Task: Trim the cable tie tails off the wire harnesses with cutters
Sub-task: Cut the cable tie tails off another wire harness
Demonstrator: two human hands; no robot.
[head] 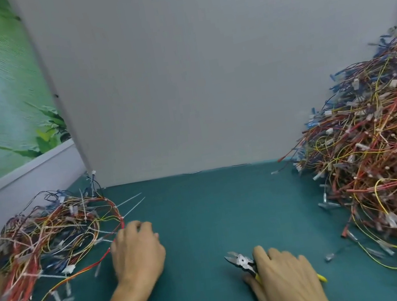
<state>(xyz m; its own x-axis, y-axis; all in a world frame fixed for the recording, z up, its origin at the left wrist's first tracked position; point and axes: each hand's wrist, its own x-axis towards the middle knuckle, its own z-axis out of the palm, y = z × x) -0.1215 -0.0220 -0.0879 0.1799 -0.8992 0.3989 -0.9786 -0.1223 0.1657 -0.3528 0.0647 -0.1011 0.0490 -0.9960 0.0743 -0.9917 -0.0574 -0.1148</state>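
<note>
Large harness pile (379, 162) lay right of the cutters (243, 262) on the green surface (201, 214); smaller harness pile (45, 237), tie tails (133, 204) protruding, lay left. Left hand (136, 252) at its edge, fingers curled, grip unclear. Right hand (286, 279) fingers wrapped the cutters' handles.

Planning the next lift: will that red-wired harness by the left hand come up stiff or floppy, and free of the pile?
Probably floppy: the red-wired harness lies in loose curves of thin wire. Likely light, yet it may drag neighbours, since the left pile looks tangled. Its untrimmed tie tails stick out straight, so those seem stiffer.
</note>
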